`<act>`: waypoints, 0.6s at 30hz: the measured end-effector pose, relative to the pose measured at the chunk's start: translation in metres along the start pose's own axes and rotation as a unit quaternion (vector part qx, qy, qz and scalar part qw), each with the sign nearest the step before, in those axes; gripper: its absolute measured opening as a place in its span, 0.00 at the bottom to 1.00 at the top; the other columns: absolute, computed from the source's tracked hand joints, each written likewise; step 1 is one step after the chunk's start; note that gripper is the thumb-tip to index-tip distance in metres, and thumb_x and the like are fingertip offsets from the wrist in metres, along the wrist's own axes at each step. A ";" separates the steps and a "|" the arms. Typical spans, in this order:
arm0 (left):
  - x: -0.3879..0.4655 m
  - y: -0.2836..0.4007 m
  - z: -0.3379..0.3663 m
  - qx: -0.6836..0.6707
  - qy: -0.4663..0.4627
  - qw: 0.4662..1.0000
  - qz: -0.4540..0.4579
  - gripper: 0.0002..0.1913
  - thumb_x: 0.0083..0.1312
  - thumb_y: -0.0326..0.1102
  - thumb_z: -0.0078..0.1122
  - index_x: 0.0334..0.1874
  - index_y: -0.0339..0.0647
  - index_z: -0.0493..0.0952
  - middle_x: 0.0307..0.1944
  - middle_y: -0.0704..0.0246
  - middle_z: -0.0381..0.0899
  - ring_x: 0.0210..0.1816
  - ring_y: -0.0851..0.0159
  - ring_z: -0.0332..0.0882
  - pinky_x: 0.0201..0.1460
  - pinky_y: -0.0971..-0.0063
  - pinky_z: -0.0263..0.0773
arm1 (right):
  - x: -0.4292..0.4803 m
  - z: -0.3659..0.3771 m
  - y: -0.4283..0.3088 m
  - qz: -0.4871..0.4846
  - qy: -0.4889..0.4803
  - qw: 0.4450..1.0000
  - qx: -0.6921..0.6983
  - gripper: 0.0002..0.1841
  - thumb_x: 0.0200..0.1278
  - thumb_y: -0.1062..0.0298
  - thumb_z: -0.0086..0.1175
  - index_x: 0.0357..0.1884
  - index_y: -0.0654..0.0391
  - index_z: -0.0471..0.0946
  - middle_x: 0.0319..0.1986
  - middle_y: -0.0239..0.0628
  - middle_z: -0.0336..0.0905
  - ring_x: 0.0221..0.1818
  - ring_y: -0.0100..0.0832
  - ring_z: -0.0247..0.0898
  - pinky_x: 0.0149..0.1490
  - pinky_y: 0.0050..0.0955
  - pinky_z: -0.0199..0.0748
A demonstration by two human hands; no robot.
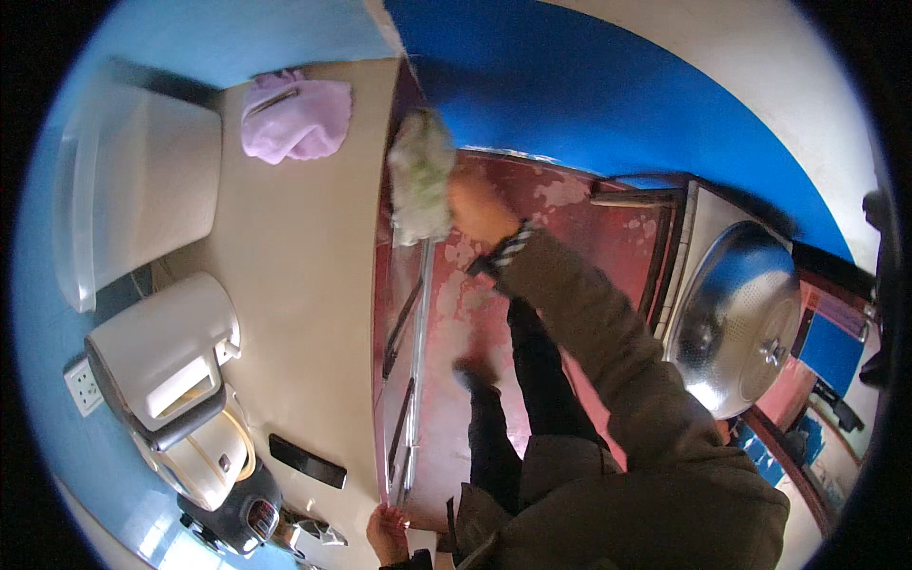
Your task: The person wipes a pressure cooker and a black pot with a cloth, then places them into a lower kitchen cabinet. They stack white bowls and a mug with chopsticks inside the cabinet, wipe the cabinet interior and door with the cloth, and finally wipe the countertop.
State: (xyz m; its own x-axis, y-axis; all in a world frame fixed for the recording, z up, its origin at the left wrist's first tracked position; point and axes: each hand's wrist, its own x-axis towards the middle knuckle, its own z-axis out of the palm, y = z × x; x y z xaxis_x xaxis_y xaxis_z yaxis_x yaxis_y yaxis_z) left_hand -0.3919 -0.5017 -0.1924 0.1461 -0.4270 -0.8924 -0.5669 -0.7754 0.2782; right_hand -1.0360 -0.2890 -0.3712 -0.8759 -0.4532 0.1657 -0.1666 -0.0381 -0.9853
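Note:
My right hand (484, 210) is stretched out and holds a whitish-green cloth (422, 178) against the upper end of the cabinet front (402, 328), just past the counter's edge. Hand and cloth are both blurred. At the lower end of the same front, my left hand (388, 533) has its fingers curled at the edge. Beside the fronts runs the beige countertop (306, 271). A folded lilac cloth (299, 121) lies at its far end, with a thin dark object on top.
Along the wall stand a white plastic box (157, 171), a white appliance with a handle (164, 342), another pale appliance (203, 463) and a black cooker (249, 509). A black phone (308, 461) lies nearby. To my right is a domed stainless steel lid (748, 320) on a tiled stand.

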 end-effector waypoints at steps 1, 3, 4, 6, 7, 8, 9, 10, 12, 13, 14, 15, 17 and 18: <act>-0.002 -0.002 -0.008 -0.009 0.011 1.000 0.004 0.15 0.78 0.46 0.54 0.53 0.44 0.81 0.46 0.70 0.85 0.45 0.65 0.81 0.46 0.67 0.76 | -0.002 -0.024 0.001 -0.119 -0.070 0.980 -0.146 0.20 0.73 0.63 0.59 0.62 0.60 0.78 0.56 0.39 0.83 0.58 0.39 0.79 0.66 0.38 0.72; -0.005 -0.009 -0.026 -0.026 0.030 0.999 0.012 0.15 0.77 0.46 0.55 0.53 0.44 0.81 0.46 0.70 0.85 0.46 0.65 0.81 0.46 0.66 0.77 | -0.009 -0.062 -0.009 -0.019 -0.100 0.995 -0.006 0.24 0.71 0.61 0.59 0.66 0.59 0.76 0.60 0.42 0.80 0.63 0.44 0.75 0.70 0.42 0.69; -0.008 -0.013 -0.040 -0.090 -0.078 0.991 0.056 0.16 0.78 0.45 0.55 0.55 0.41 0.81 0.47 0.69 0.85 0.48 0.63 0.81 0.49 0.63 0.79 | -0.012 -0.074 -0.019 0.086 -0.076 0.980 0.163 0.24 0.73 0.61 0.56 0.67 0.59 0.75 0.60 0.42 0.80 0.62 0.43 0.76 0.70 0.42 0.70; -0.012 -0.019 -0.075 -0.101 -0.040 0.990 0.094 0.17 0.78 0.44 0.55 0.57 0.39 0.80 0.47 0.67 0.85 0.49 0.61 0.81 0.51 0.61 0.80 | -0.014 -0.102 -0.051 0.293 -0.052 0.837 0.460 0.20 0.80 0.60 0.51 0.67 0.58 0.74 0.57 0.39 0.82 0.58 0.38 0.80 0.66 0.41 0.77; -0.011 -0.026 -0.094 -0.104 -0.019 0.988 0.112 0.17 0.78 0.43 0.55 0.58 0.38 0.80 0.47 0.66 0.85 0.49 0.61 0.82 0.52 0.60 0.80 | -0.019 -0.123 -0.076 0.296 -0.071 0.852 0.426 0.22 0.79 0.60 0.53 0.69 0.58 0.72 0.59 0.41 0.80 0.60 0.39 0.79 0.67 0.42 0.77; -0.022 -0.038 -0.120 -0.069 0.078 0.990 0.096 0.18 0.79 0.41 0.54 0.61 0.35 0.78 0.47 0.64 0.85 0.50 0.60 0.82 0.53 0.60 0.81 | -0.023 -0.140 -0.104 0.297 -0.094 0.865 0.393 0.25 0.78 0.59 0.54 0.71 0.58 0.71 0.62 0.43 0.78 0.62 0.40 0.78 0.68 0.43 0.77; -0.024 -0.043 -0.145 -0.103 0.027 0.988 0.108 0.18 0.78 0.41 0.55 0.60 0.35 0.78 0.47 0.64 0.85 0.49 0.60 0.82 0.53 0.60 0.80 | -0.025 -0.153 -0.131 0.297 -0.115 0.877 0.359 0.27 0.77 0.59 0.56 0.72 0.58 0.69 0.64 0.45 0.76 0.63 0.42 0.77 0.69 0.45 0.76; -0.026 -0.044 -0.174 -0.117 -0.065 0.986 0.098 0.17 0.78 0.42 0.55 0.60 0.36 0.79 0.46 0.65 0.84 0.48 0.60 0.82 0.53 0.60 0.80 | -0.026 -0.155 -0.151 0.295 -0.137 0.889 0.323 0.30 0.76 0.58 0.58 0.74 0.58 0.68 0.66 0.47 0.75 0.65 0.43 0.76 0.70 0.46 0.76; -0.029 -0.059 -0.215 -0.084 -0.063 0.989 0.102 0.17 0.78 0.43 0.55 0.58 0.37 0.79 0.45 0.66 0.84 0.46 0.61 0.81 0.53 0.62 0.80 | -0.023 -0.155 -0.178 0.275 -0.149 0.920 0.235 0.30 0.78 0.57 0.56 0.75 0.57 0.65 0.66 0.47 0.74 0.64 0.41 0.78 0.68 0.44 0.79; -0.027 -0.068 -0.224 -0.039 0.027 0.992 0.114 0.17 0.78 0.43 0.55 0.57 0.38 0.80 0.44 0.67 0.84 0.45 0.61 0.81 0.52 0.62 0.80 | -0.019 -0.158 -0.189 0.248 -0.167 0.934 0.194 0.30 0.79 0.56 0.55 0.76 0.57 0.64 0.66 0.47 0.74 0.64 0.39 0.78 0.67 0.43 0.81; -0.015 -0.063 -0.229 -0.115 -0.030 0.992 0.048 0.16 0.78 0.44 0.56 0.55 0.38 0.80 0.43 0.68 0.84 0.44 0.61 0.81 0.50 0.62 0.80 | -0.015 -0.147 -0.185 0.225 -0.168 0.947 0.158 0.27 0.79 0.55 0.55 0.73 0.55 0.67 0.61 0.44 0.77 0.60 0.36 0.79 0.63 0.41 0.82; -0.005 -0.061 -0.226 -0.048 0.056 0.997 0.005 0.16 0.77 0.43 0.57 0.54 0.38 0.81 0.42 0.67 0.84 0.43 0.61 0.81 0.48 0.62 0.80 | -0.011 -0.140 -0.181 0.192 -0.182 0.955 0.131 0.25 0.79 0.54 0.55 0.71 0.52 0.70 0.57 0.41 0.81 0.56 0.33 0.81 0.58 0.38 0.83; 0.010 -0.060 -0.196 -0.031 0.048 0.997 0.060 0.14 0.77 0.43 0.58 0.53 0.39 0.81 0.41 0.68 0.84 0.43 0.63 0.82 0.46 0.64 0.80 | -0.002 -0.087 -0.129 0.188 -0.030 0.980 0.050 0.26 0.78 0.59 0.57 0.73 0.51 0.68 0.61 0.41 0.78 0.59 0.36 0.78 0.61 0.42 0.81; 0.014 -0.053 -0.177 -0.037 0.002 0.998 0.045 0.14 0.77 0.43 0.58 0.54 0.40 0.81 0.41 0.68 0.84 0.43 0.63 0.82 0.45 0.65 0.80 | 0.004 -0.058 -0.103 0.237 0.102 0.966 0.037 0.24 0.78 0.61 0.57 0.72 0.50 0.68 0.60 0.40 0.78 0.58 0.35 0.78 0.60 0.40 0.81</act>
State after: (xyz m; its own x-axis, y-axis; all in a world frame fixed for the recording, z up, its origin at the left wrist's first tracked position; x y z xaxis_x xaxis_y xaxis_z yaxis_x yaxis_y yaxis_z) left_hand -0.2163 -0.5489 -0.1562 0.1009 -0.4992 -0.8606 -0.5170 -0.7654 0.3833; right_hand -1.0484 -0.2352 -0.2668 -0.9182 -0.2512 -0.3062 0.2999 0.0637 -0.9518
